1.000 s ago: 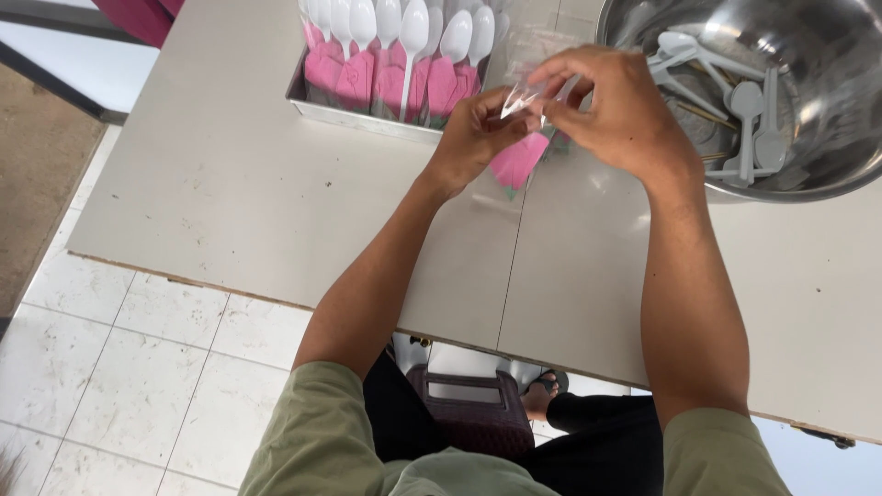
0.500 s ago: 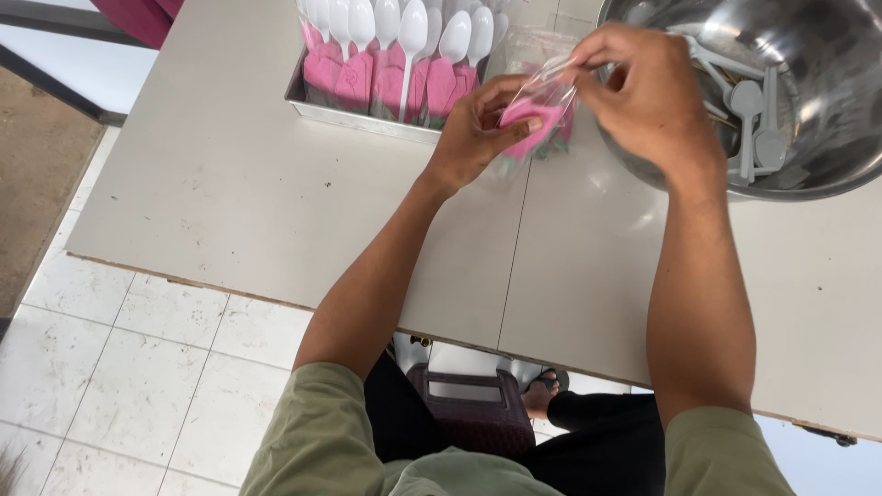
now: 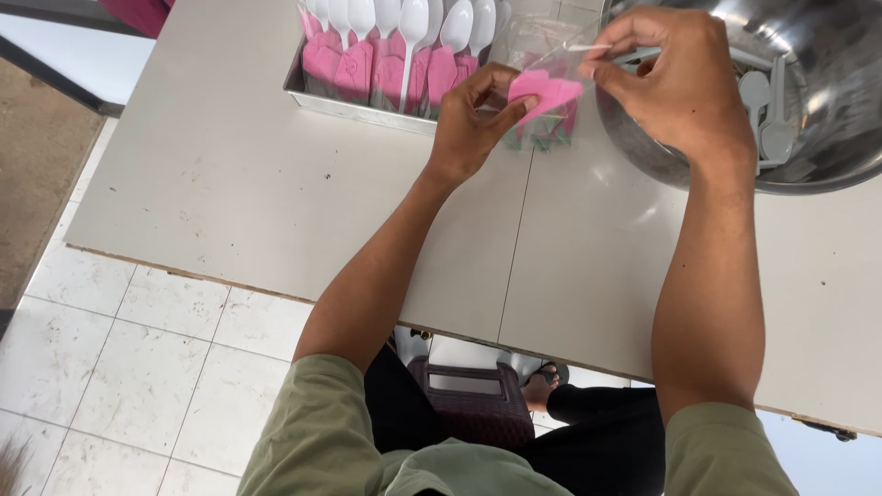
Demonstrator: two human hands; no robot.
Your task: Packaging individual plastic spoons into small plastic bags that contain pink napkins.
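Clear plastic sleeve, thin, crinkly, glossy, pinched between both hands above the bench. Inside it a folded pink napkin, matte, soft paper, roughly petal-shaped at the exposed end. One sleeve, one napkin in hand.

Left hand: grip pressed together, thumb and fingertips pinching the napkin's near end and the sleeve's lower edge. Right hand: grip pressed together too, thumb and forefinger nipping the sleeve's upper right edge, other fingers curled loosely. The sleeve sits between the two grips, lifted off the bench, tilted up toward the right grip.

Just beyond the left grip: a rectangular metal tray, dull grey, shallow walls, packed with finished sets: white plastic spoons, smooth, oval bowls up, each with a pink napkin in clear wrap. About six spoon bowls in view, the row cut off by the frame edge.

Under and right of the right grip: one big round steel bowl, shiny, reflective, holding loose white spoons, at least three visible, the rest hidden by the hand.

Bench is flat, pale grey laminate, matte, speckled with small dark marks, one seam running down below the grips. Olive green sleeves at the bottom edge.
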